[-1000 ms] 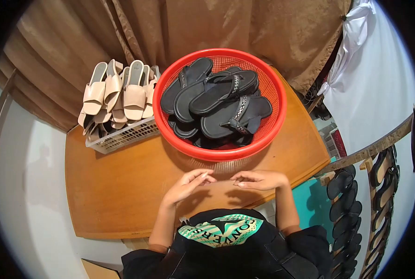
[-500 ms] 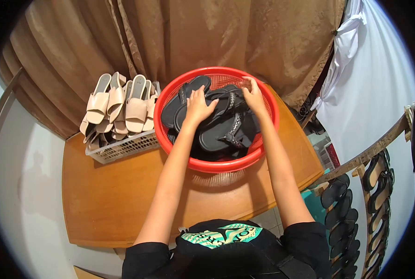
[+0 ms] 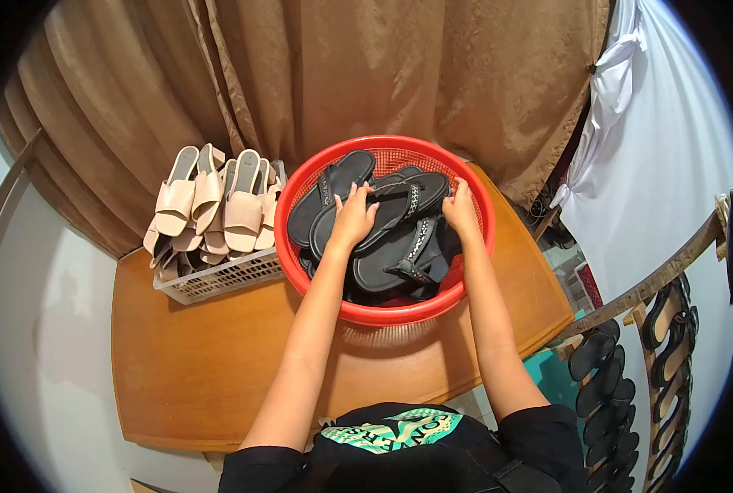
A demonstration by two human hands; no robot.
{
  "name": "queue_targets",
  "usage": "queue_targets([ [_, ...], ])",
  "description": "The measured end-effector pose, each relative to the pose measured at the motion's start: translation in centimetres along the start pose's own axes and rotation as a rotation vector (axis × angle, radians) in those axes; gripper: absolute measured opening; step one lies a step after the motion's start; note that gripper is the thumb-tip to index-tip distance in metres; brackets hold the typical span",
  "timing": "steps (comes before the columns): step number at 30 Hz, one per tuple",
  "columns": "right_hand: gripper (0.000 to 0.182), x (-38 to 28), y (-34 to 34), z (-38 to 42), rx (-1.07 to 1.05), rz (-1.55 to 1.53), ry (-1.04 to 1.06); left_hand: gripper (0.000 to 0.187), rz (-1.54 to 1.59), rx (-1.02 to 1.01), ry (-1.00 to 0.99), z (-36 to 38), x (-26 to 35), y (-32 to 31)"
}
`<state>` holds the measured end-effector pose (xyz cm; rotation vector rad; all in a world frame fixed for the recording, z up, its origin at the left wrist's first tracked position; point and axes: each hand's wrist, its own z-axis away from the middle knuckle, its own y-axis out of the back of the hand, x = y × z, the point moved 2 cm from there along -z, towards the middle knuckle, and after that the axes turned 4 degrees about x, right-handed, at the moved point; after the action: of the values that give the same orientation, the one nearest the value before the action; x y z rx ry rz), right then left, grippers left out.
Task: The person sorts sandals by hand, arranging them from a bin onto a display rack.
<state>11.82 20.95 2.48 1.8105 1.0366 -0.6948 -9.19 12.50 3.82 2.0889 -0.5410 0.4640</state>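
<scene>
Black sandals with braided straps fill a red plastic basket (image 3: 300,287) on the table. My left hand (image 3: 353,220) lies over the top black sandal (image 3: 420,197), its fingers stretched out and its thumb apart. At that sandal's right end, my right hand (image 3: 460,210) has its thumb against the edge and its fingers drawn together around the tip. The undersides of the right fingers are hidden. Another black sandal (image 3: 379,267) lies below the top one, and a further black sandal (image 3: 351,171) leans at the upper left of the pile.
Left of the basket, a grey crate (image 3: 218,279) holds several beige slides (image 3: 243,220). Both containers stand on a wooden table (image 3: 210,361). A brown curtain (image 3: 358,74) hangs behind. Racks of black sandals (image 3: 605,386) stand at the lower right, beside a white cloth (image 3: 629,156).
My right hand has come down from the basket's far rim to the top sandal's right end. My left hand stays over the sandals. The whole view has shifted slightly.
</scene>
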Motion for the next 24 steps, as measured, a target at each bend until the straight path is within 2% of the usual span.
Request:
queue_targets([
  [3, 0.046, 0.2, -0.2, -0.4, -0.094, -0.125, 0.033, 0.029, 0.108, -0.019, -0.056, -0.1, 0.0, 0.1],
  [5, 0.045, 0.3, -0.5, -0.7, -0.062, -0.152, -0.031, 0.032, 0.075, -0.022, -0.066, -0.1, 0.6, 0.6],
  [7, 0.044, 0.7, -1.1, -0.7, -0.030, -0.179, -0.093, 0.033, 0.338, -0.003, -0.066, -0.1, 1.0, 1.0],
  [9, 0.050, -0.2, -1.2, -0.5, 0.127, -0.256, 0.131, 0.034, 0.370, 0.046, -0.098, -0.1, 1.4, 1.4],
  [10, 0.054, -0.6, -1.0, -0.4, 0.049, -0.417, -0.013, 0.033, 0.378, 0.051, -0.118, -0.1, 1.4, 1.8],
  [11, 0.054, -1.2, -0.7, -0.2, 0.052, -0.417, -0.014, 0.033, 0.385, 0.057, -0.139, -0.2, 1.4, 2.1],
  [13, 0.055, -2.2, -0.4, 0.1, 0.062, -0.847, -0.132, 0.029, 0.599, 0.122, -0.065, -0.4, 1.5, 2.8],
  [15, 0.055, -2.8, -0.2, 0.1, 0.035, -0.936, -0.138, 0.031, 0.821, 0.171, 0.111, 0.1, 2.5, 3.2],
  [16, 0.054, -3.2, -0.1, 0.1, 0.021, -0.983, -0.146, 0.031, 0.819, 0.168, 0.110, 0.1, 2.0, 3.1],
  [18, 0.051, -3.7, 0.2, 0.2, -0.022, -1.055, -0.153, 0.028, 0.929, -0.071, 0.246, 0.2, 0.9, 2.3],
  [19, 0.051, -3.8, 0.3, 0.2, -0.021, -1.055, -0.154, 0.028, 0.929, -0.073, 0.246, 0.2, 0.8, 2.5],
  [21, 0.048, -4.1, 0.2, 0.2, -0.074, -1.090, -0.176, 0.023, 0.812, -0.351, 0.329, 0.4, 0.8, 2.5],
  [24, 0.043, -3.7, 0.6, 0.0, -0.179, -1.070, -0.166, 0.016, 0.919, -0.157, 0.238, 0.2, 1.2, 3.2],
])
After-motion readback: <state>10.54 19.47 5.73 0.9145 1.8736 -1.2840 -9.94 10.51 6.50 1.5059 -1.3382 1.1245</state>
